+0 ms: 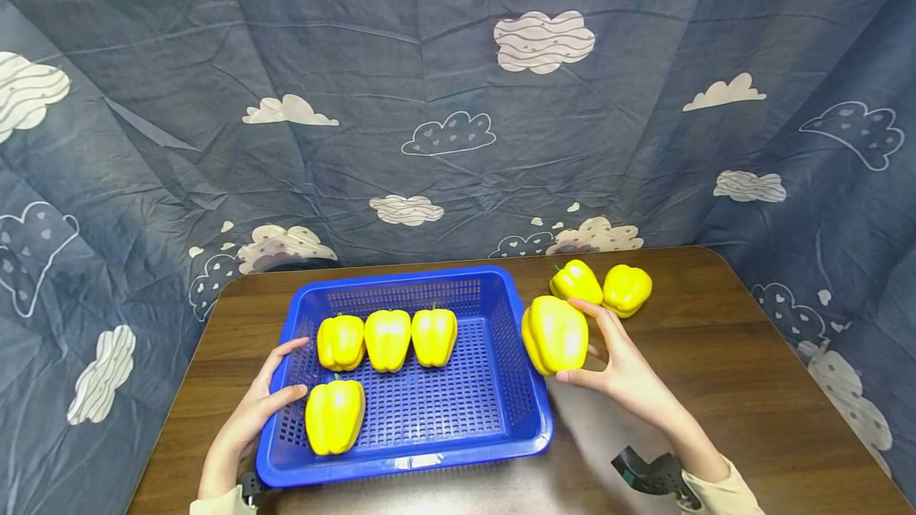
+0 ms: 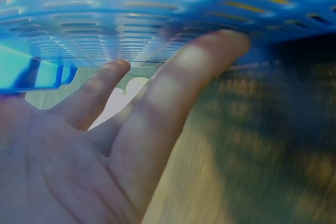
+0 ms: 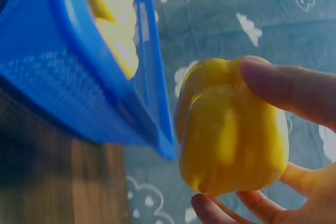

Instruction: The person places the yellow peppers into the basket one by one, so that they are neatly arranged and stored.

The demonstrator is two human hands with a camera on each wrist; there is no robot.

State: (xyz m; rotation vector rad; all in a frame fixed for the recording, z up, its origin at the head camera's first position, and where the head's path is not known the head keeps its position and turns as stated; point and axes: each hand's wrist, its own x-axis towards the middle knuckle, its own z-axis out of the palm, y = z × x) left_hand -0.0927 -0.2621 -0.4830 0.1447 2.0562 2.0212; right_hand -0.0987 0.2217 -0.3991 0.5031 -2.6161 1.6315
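A yellow bell pepper point(image 1: 555, 335) is pinched between the thumb and fingers of my right hand point(image 1: 630, 372), raised close to the right rim of a blue plastic basket point(image 1: 401, 463). The right wrist view shows the same bell pepper point(image 3: 233, 129) beside the basket wall point(image 3: 63, 77). My left hand point(image 1: 250, 416) grips the basket's left rim, its thumb and a finger reaching over the edge. More of its fingers point(image 2: 157, 98) lie along the slotted outer wall in the left wrist view. Inside the basket, three bell peppers point(image 1: 388, 340) form a row, with another bell pepper point(image 1: 335, 417) at front left.
Two more yellow bell peppers, one point(image 1: 576, 282) beside the other point(image 1: 626, 290), lie on the wooden table point(image 1: 744, 388) behind the right hand. A dark blue curtain point(image 1: 458, 173) with cloud prints hangs along the table's back edge.
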